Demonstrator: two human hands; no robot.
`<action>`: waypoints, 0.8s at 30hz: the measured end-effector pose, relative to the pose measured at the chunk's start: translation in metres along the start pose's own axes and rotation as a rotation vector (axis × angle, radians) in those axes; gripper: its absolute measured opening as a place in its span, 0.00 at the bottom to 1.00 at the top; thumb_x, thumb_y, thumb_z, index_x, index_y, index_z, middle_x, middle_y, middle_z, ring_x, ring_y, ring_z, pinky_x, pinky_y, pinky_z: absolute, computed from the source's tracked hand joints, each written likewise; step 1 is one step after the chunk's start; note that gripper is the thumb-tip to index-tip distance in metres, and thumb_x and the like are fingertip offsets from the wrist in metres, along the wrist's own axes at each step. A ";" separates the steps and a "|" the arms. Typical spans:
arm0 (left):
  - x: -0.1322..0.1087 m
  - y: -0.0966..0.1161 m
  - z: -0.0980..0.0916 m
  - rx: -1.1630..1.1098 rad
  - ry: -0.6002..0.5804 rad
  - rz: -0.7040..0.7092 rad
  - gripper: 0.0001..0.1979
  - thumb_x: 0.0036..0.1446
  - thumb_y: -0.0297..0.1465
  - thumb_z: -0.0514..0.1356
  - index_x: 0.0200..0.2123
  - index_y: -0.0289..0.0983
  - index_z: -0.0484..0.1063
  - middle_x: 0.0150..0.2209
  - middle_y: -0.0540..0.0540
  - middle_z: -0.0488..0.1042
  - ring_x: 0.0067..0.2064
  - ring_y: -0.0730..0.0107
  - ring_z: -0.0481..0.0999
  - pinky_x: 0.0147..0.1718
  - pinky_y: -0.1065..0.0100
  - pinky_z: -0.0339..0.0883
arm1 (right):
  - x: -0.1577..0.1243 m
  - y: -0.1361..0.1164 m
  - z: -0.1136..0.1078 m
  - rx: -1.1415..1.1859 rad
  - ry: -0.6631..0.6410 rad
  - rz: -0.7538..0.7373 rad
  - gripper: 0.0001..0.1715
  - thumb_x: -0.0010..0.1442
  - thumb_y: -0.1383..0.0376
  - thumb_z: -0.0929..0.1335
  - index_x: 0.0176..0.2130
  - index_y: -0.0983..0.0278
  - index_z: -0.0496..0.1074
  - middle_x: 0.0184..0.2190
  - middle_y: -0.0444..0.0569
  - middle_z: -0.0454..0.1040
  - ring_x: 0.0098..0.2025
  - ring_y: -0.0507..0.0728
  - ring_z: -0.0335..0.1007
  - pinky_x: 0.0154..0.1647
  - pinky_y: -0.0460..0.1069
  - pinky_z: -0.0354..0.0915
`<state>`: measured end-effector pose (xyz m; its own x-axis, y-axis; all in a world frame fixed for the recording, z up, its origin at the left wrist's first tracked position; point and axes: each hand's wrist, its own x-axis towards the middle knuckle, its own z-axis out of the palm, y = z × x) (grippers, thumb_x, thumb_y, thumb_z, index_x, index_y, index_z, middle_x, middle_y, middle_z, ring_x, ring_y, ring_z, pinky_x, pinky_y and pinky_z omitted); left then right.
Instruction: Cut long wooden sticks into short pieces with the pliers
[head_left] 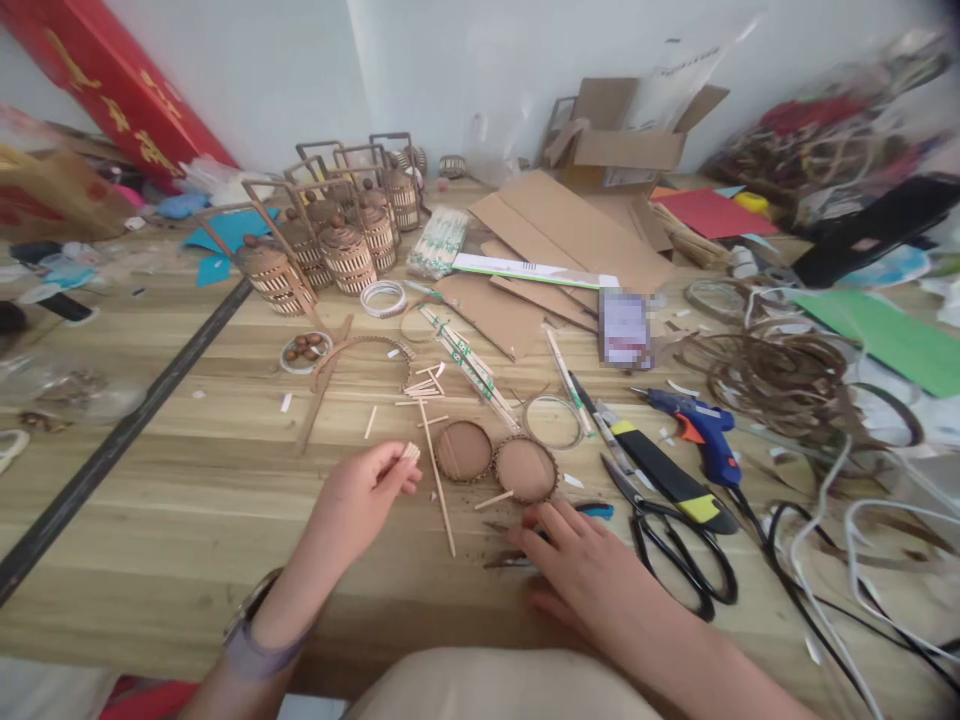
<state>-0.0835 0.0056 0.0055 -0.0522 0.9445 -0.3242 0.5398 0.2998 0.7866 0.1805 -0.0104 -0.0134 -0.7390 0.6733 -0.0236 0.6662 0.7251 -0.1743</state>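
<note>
My left hand (364, 500) is closed in a pinch on a small bundle of short wooden sticks (411, 453), held just above the wooden table (187, 500). My right hand (581, 565) lies on the table with its fingers stretched over a dark tool with a blue handle (596, 511), just below two round cardboard discs (495, 460) with fringed edges. A long thin stick (437, 476) lies between my hands, beside the left disc. More short sticks (424, 385) are scattered above it.
Black scissors (679, 545), a yellow-black utility knife (660, 470) and a blue glue gun (701, 430) lie to the right, with cables and coiled strips beyond. Several small woven lanterns (330, 245) stand at the back left. Cardboard sheets and a box (600, 150) fill the back.
</note>
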 end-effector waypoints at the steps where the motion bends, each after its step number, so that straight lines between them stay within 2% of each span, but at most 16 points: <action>1: 0.000 -0.003 -0.005 0.115 0.055 0.007 0.15 0.62 0.42 0.50 0.33 0.39 0.71 0.35 0.45 0.81 0.38 0.60 0.80 0.38 0.65 0.66 | -0.002 0.001 0.005 -0.029 0.015 0.004 0.18 0.52 0.67 0.74 0.43 0.60 0.71 0.40 0.49 0.74 0.41 0.62 0.72 0.38 0.52 0.66; 3: 0.001 -0.007 -0.009 0.312 0.131 0.028 0.14 0.62 0.39 0.49 0.35 0.40 0.72 0.36 0.45 0.82 0.39 0.58 0.79 0.37 0.65 0.64 | -0.004 0.005 0.010 -0.064 0.026 0.014 0.14 0.56 0.70 0.71 0.44 0.60 0.70 0.38 0.49 0.74 0.41 0.61 0.72 0.38 0.52 0.66; 6: 0.004 -0.008 -0.006 0.480 0.150 0.064 0.14 0.63 0.37 0.49 0.36 0.40 0.73 0.36 0.46 0.82 0.38 0.58 0.79 0.33 0.66 0.63 | -0.005 0.015 0.010 -0.095 0.033 0.040 0.14 0.57 0.70 0.69 0.44 0.61 0.70 0.37 0.49 0.74 0.40 0.61 0.72 0.38 0.53 0.65; 10: 0.013 -0.009 0.001 0.613 0.172 0.124 0.14 0.65 0.34 0.50 0.36 0.38 0.75 0.35 0.44 0.82 0.37 0.57 0.79 0.33 0.67 0.62 | -0.006 0.025 0.007 -0.133 0.082 0.100 0.11 0.57 0.68 0.71 0.42 0.61 0.71 0.37 0.50 0.74 0.38 0.62 0.72 0.36 0.53 0.65; 14: 0.024 -0.012 0.002 0.638 0.259 0.242 0.13 0.65 0.32 0.52 0.37 0.35 0.76 0.35 0.41 0.81 0.37 0.58 0.79 0.35 0.67 0.64 | 0.007 0.016 -0.001 -0.074 0.110 0.099 0.06 0.59 0.65 0.71 0.38 0.63 0.72 0.36 0.50 0.74 0.37 0.60 0.72 0.37 0.53 0.64; 16: 0.030 -0.013 0.003 0.627 0.275 0.295 0.13 0.65 0.31 0.52 0.36 0.36 0.76 0.36 0.42 0.81 0.37 0.59 0.79 0.35 0.67 0.65 | 0.028 0.006 -0.005 -0.050 0.133 0.066 0.01 0.60 0.67 0.70 0.36 0.62 0.72 0.33 0.48 0.74 0.35 0.60 0.71 0.35 0.52 0.62; 18: 0.036 -0.014 0.003 0.620 0.271 0.324 0.14 0.65 0.32 0.51 0.35 0.37 0.76 0.35 0.43 0.81 0.37 0.60 0.79 0.35 0.67 0.66 | 0.059 -0.006 -0.006 -0.040 0.119 -0.001 0.06 0.62 0.70 0.67 0.33 0.62 0.73 0.32 0.49 0.75 0.36 0.59 0.70 0.35 0.52 0.62; 22: 0.043 -0.016 0.001 0.611 0.314 0.348 0.15 0.64 0.31 0.50 0.39 0.36 0.78 0.39 0.40 0.82 0.40 0.59 0.79 0.40 0.64 0.69 | 0.125 -0.027 0.005 -0.045 0.073 -0.130 0.12 0.64 0.73 0.64 0.46 0.68 0.73 0.40 0.53 0.76 0.41 0.60 0.72 0.38 0.52 0.66; 24: 0.043 -0.019 -0.003 0.603 0.363 0.348 0.17 0.64 0.30 0.49 0.42 0.34 0.77 0.43 0.37 0.81 0.44 0.55 0.79 0.45 0.61 0.69 | 0.148 -0.034 0.014 -0.049 0.067 -0.160 0.14 0.65 0.73 0.63 0.49 0.71 0.72 0.41 0.56 0.77 0.43 0.61 0.72 0.40 0.52 0.67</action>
<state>-0.0984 0.0412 -0.0223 -0.0115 0.9867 0.1621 0.9330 -0.0477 0.3566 0.0473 0.0625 -0.0250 -0.8287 0.5557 0.0664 0.5460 0.8288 -0.1223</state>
